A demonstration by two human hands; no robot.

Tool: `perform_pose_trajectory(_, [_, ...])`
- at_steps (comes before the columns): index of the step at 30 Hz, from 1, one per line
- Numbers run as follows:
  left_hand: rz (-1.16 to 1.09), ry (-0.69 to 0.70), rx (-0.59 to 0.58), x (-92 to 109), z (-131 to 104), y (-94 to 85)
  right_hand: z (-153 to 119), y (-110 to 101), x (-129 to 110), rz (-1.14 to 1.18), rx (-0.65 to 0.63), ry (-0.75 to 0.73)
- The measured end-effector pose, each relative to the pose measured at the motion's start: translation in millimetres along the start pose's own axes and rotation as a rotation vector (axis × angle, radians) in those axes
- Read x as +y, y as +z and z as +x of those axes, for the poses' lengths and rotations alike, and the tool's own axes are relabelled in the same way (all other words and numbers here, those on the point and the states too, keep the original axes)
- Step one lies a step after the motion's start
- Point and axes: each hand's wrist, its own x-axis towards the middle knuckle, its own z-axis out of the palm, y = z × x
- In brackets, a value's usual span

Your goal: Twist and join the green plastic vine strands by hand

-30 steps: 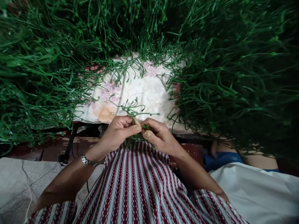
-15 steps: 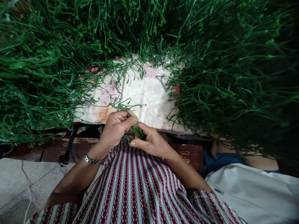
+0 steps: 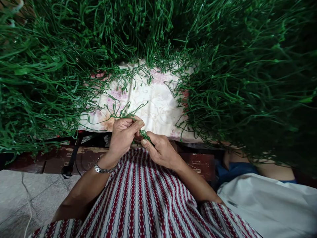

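Note:
My left hand (image 3: 123, 136), with a metal watch (image 3: 102, 169) on its wrist, is closed on a small bunch of thin green stems (image 3: 123, 115). Their knobby, branching ends fan out beyond its fingers over the patterned cloth (image 3: 158, 109). Close by on the right, my right hand (image 3: 162, 149) pinches the other part of the bunch between thumb and fingers. A short stretch of stems shows between the two hands, just above my striped shirt. Fingers hide the rest of the bunch.
Large heaps of the same green stems (image 3: 230, 82) surround the cloth at the left, back and right. A worn brown wooden edge (image 3: 59, 162) runs in front. At the lower right are another person's leg (image 3: 274, 171) and a pale grey cloth (image 3: 269, 201).
My right hand has closed its thumb and fingers around the stems, which were looser and more spread before. The stems past my left hand have shifted and now point further upward.

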Motion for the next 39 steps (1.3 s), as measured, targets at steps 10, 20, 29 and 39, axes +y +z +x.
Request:
perform_pose_trajectory(10, [-0.002, 0.141, 0.094, -6, 3, 20.1, -11, 4, -18, -0.111, 0.125, 0.046])
perform_pose_trajectory(20, [0.165, 0.298, 0.123, 26, 45, 13.5, -25, 1, -28, -0.117, 0.212, -0.109])
perform_pose_trajectory(29, [0.549, 0.085, -0.421, 30, 9, -0.2, -17, -65, -22, -0.229, 0.454, -0.137])
perform_pose_trajectory(39, [0.753, 0.302, -0.635, 30, -6, -13.5, 20, -78, -24, -0.232, 0.057, -0.226])
